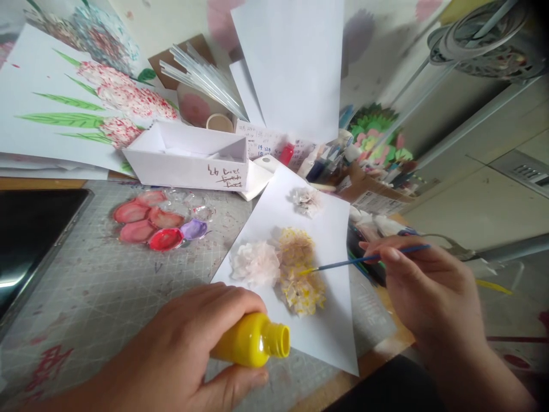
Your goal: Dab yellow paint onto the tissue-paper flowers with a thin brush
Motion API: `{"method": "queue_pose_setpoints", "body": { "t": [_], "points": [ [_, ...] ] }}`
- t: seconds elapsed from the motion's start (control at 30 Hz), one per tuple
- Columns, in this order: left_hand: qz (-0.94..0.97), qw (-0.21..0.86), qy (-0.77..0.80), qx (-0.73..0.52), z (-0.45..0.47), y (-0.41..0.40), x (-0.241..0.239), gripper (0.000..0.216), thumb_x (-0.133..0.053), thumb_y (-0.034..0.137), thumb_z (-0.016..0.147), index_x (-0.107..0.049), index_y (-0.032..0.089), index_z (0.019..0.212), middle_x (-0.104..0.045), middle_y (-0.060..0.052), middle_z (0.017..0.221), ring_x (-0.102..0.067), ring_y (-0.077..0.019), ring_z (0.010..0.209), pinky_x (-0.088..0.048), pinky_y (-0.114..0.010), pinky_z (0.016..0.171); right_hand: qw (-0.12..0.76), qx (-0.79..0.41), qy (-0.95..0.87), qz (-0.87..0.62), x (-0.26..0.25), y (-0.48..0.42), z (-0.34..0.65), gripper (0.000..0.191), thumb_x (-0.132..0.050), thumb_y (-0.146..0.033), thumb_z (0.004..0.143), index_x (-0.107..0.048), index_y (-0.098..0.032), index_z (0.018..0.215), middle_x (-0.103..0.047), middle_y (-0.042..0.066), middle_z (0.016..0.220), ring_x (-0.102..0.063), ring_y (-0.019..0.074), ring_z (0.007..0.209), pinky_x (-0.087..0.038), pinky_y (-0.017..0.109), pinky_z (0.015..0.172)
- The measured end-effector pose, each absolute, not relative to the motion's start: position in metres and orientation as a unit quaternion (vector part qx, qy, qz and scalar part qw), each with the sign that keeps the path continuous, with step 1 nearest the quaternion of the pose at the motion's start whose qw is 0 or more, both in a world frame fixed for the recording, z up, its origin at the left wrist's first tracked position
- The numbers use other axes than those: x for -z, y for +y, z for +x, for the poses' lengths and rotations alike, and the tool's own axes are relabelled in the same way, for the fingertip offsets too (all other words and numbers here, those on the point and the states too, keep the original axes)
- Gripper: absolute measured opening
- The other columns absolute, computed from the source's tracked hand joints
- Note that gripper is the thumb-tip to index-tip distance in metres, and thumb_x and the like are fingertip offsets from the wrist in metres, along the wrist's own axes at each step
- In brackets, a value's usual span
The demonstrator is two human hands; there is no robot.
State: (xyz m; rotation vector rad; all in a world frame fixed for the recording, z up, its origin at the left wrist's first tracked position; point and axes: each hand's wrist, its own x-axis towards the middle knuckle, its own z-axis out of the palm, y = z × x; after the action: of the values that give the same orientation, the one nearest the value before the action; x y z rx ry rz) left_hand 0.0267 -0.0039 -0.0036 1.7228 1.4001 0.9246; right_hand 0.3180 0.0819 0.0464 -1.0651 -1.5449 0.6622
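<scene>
My left hand (210, 332) is wrapped round a yellow paint bottle (253, 340), which lies tilted with its uncapped mouth toward the right. Between the thumb and fingers of my right hand (424, 286) is a thin blue paintbrush (349, 262). Its yellow tip touches or hovers just over the yellow-edged paper flowers (302, 294); I cannot tell which. These sit on a white sheet of paper (330, 337), beside a pale pink paper flower (255, 263). A whitish flower with a darker centre (306, 201) is near the sheet's far end.
A paint palette (165, 239) with red, pink and purple wells lies on the grey cutting mat (171, 297). Behind it stands a white box (189, 166). A dark tablet (38, 229) is at left; a cardboard box of pens and brushes (373, 191) stands back right.
</scene>
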Motion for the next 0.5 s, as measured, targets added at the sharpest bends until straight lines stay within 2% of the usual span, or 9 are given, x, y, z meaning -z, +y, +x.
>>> {"method": "queue_pose_setpoints", "body": {
  "t": [0.1, 0.17, 0.37, 0.5],
  "points": [
    [0.668, 0.351, 0.547, -0.361, 0.0266, -0.0048, 0.0048, 0.023, -0.077, 0.036, 0.071, -0.078, 0.039, 0.094, -0.076, 0.008, 0.084, -0.068, -0.0161, 0.074, -0.046, -0.023, 0.069, 0.518, -0.25, -0.676, -0.46, -0.0495, 0.0791, 0.3176, 0.011, -0.087, -0.039, 0.084, -0.083, -0.03, 0.081, -0.078, 0.001, 0.082, -0.073, 0.0176, 0.084, -0.058, 0.027, 0.074],
    [0.668, 0.346, 0.548, -0.366, 0.0269, -0.0054, 0.005, 0.023, -0.078, 0.037, 0.071, -0.078, 0.039, 0.094, -0.076, 0.009, 0.084, -0.068, -0.016, 0.074, -0.046, -0.023, 0.069, 0.514, -0.244, -0.679, -0.464, -0.0517, 0.0771, 0.3175, 0.011, -0.086, -0.039, 0.085, -0.083, -0.03, 0.08, -0.078, 0.001, 0.082, -0.074, 0.0184, 0.089, -0.059, 0.028, 0.081],
    [0.666, 0.333, 0.54, -0.394, 0.0295, -0.0063, 0.0026, 0.019, -0.076, 0.04, 0.075, -0.077, 0.039, 0.093, -0.076, 0.01, 0.083, -0.068, -0.0153, 0.075, -0.045, -0.022, 0.069, 0.574, -0.268, -0.621, -0.462, -0.052, 0.075, 0.3183, 0.011, -0.087, -0.039, 0.084, -0.082, -0.03, 0.083, -0.079, 0.001, 0.087, -0.074, 0.0212, 0.096, -0.057, 0.039, 0.103],
    [0.669, 0.329, 0.544, -0.386, 0.0299, -0.0066, 0.0035, 0.018, -0.074, 0.039, 0.075, -0.078, 0.038, 0.093, -0.076, 0.008, 0.082, -0.067, -0.017, 0.073, -0.045, -0.023, 0.068, 0.579, -0.268, -0.611, -0.469, -0.0472, 0.0807, 0.3177, 0.014, -0.09, -0.042, 0.079, -0.083, -0.03, 0.082, -0.081, 0.001, 0.087, -0.075, 0.0222, 0.097, -0.06, 0.038, 0.096]
  ]
}}
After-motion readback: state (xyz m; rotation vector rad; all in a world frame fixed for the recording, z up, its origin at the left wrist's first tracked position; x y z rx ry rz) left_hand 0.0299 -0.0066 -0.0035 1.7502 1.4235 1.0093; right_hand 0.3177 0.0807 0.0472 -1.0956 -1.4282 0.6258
